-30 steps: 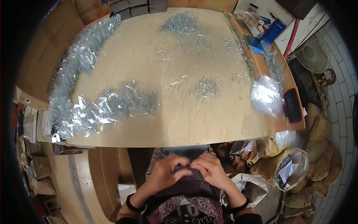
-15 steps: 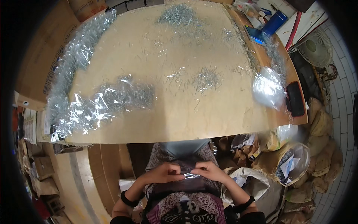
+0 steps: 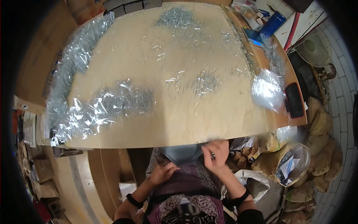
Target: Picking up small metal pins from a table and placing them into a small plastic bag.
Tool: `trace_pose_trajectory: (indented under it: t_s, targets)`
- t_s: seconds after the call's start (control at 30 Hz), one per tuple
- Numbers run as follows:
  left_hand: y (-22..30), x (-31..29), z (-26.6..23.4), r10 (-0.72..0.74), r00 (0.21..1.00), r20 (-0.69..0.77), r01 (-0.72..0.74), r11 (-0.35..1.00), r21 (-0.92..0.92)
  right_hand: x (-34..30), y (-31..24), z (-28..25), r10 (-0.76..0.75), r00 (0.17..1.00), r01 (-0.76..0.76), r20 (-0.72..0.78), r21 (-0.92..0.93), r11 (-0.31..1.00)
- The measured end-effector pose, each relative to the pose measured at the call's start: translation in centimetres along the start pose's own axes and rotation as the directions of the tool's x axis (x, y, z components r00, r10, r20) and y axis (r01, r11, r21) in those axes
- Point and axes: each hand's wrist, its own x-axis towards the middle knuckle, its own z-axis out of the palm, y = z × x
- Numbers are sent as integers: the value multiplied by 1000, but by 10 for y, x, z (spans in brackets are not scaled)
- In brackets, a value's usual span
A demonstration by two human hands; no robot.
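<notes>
Over my lap, my left hand (image 3: pixel 164 173) has its fingers pressed together beside a smooth grey surface (image 3: pixel 182 154) below the table edge. What those fingers hold, if anything, is too small to make out. My right hand (image 3: pixel 217 155), with a ring on one finger, is raised at the table's front edge, its fingers curled in and slightly blurred. Its contents are hidden too. On the table (image 3: pixel 201 123) lie a small loose pile of thin silvery metal pieces (image 3: pixel 206 83) and a bigger pile (image 3: pixel 175 16) at the far side.
Clear bags of metal pieces (image 3: pixel 89 115) line the table's left side. At the right lie a shiny clear bag (image 3: pixel 266 89), a dark phone-like object (image 3: pixel 295 100) and a blue box (image 3: pixel 273 23). An open sack (image 3: pixel 292 164) and a fan (image 3: pixel 314 46) stand off the table.
My hands have moved apart. The right one rose forward to the table edge, and the left shifted slightly left. The shiny clear plastic between them is no longer seen there.
</notes>
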Motion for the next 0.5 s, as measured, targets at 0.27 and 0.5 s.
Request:
trace_pose_trajectory:
  t_s: [0.27, 0.5]
  targets:
    - [33, 23, -4, -136, 988, -70, 125, 981, -145, 141, 57, 12, 9, 923, 52, 385, -149, 987]
    - [33, 22, -1, -109, 971, -212, 57, 970, -236, 128, 44, -3, 89, 932, -86, 350, -24, 996]
